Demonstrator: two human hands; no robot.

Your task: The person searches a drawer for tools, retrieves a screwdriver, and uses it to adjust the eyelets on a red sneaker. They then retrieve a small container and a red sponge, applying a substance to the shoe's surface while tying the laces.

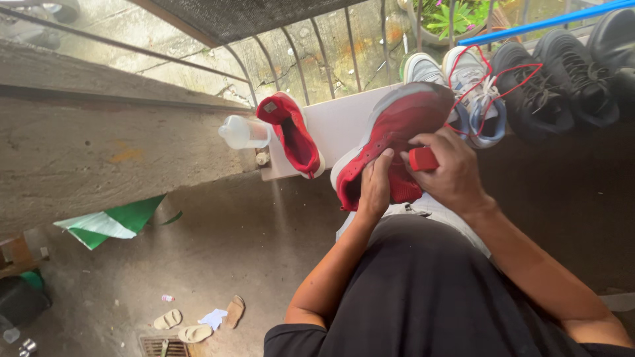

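Observation:
My left hand (374, 183) grips a red sneaker (397, 125) with a white sole by its side, holding it up over my lap. My right hand (450, 168) presses a small red block-shaped thing (422, 159) against the shoe's upper. The matching red sneaker (291, 132) stands tilted on a white board (340, 122) just left of the held shoe. A clear plastic bottle (243, 132) lies beside it at the board's left end.
A white and blue sneaker (477, 99) with red laces and two black sneakers (549, 82) line up at the right. A metal railing (317, 59) runs behind. Far below lie sandals (192, 324), a floor drain (162, 345) and a green and white sheet (109, 223).

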